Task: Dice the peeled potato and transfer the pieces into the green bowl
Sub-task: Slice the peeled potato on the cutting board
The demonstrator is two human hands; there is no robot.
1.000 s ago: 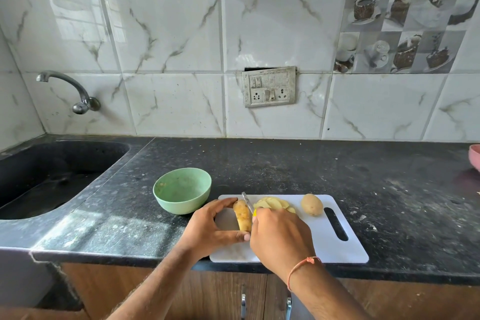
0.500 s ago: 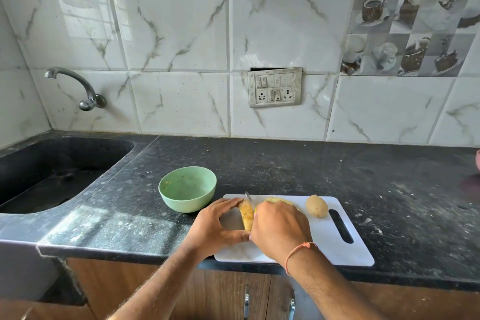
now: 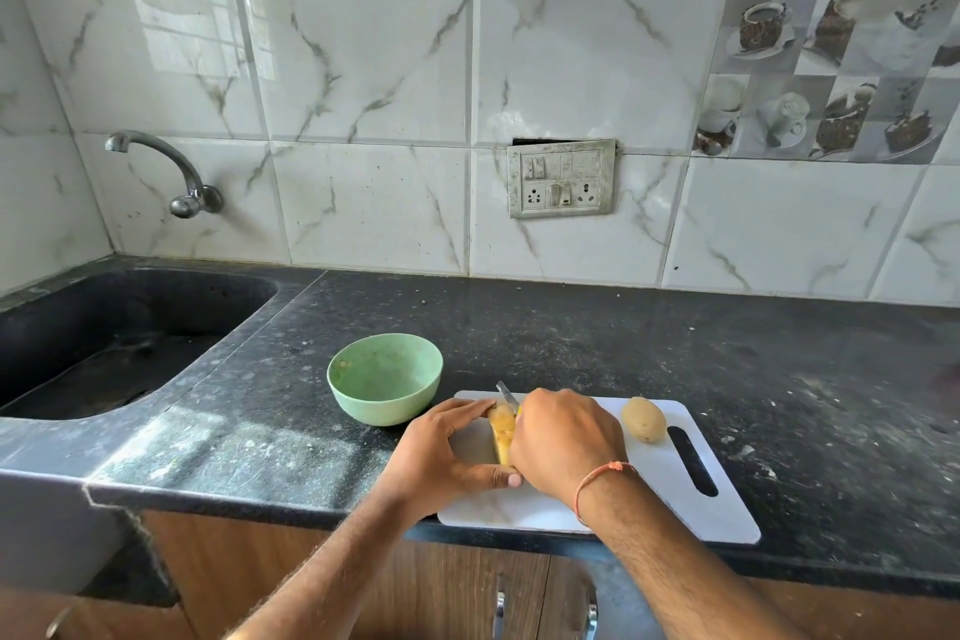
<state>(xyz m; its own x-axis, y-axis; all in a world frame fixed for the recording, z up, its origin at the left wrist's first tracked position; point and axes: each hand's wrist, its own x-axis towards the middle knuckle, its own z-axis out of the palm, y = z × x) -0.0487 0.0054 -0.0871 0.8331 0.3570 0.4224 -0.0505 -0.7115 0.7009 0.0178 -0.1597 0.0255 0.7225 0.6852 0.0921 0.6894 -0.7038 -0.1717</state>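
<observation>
Right of the green bowl (image 3: pixel 385 378), on the white cutting board (image 3: pixel 675 499), the left hand (image 3: pixel 441 452) pinches the peeled potato (image 3: pixel 502 431) between fingers and thumb, while the right hand (image 3: pixel 566 439) curls closed around a knife (image 3: pixel 506 392) set against it.

Two bare forearms reach in from the bottom edge, both without sleeves and both with fine dark hair along their length. The right hand (image 3: pixel 566 442) has a thin orange thread bracelet (image 3: pixel 597 478) tied round its wrist, with a small knot showing on the upper side. The left hand (image 3: pixel 441 452) wears nothing at the wrist, and its thumbnail is short. No rings, watch or gloves show on either hand
</observation>
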